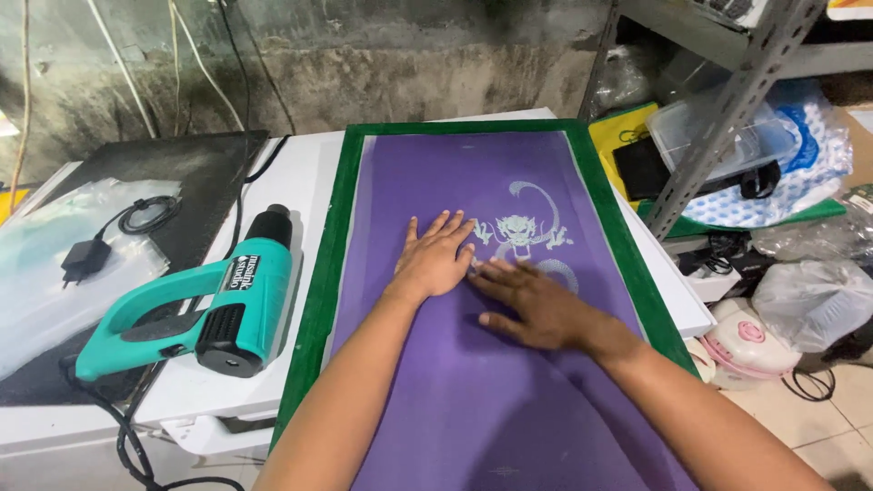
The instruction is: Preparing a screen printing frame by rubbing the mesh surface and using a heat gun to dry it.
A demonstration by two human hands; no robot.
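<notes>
Pressing green-framed purple mesh printing screen (pixel 473 391) flat: our left hand (pixel 435 259) and right hand (pixel 536 305) open, palms down beside white dragon stencil (pixel 526 232), steadying it.

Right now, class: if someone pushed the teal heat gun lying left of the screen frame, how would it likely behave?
The heat gun lies on its side on the white table, so it would probably slide rather than roll. Its bulky body suggests some weight. Its black cord hangs off the edge and might drag.

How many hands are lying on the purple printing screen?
2. The left hand lies flat beside the pale dragon design; the right hand lies flat just below it, on the purple screen. No others are visible.
</notes>
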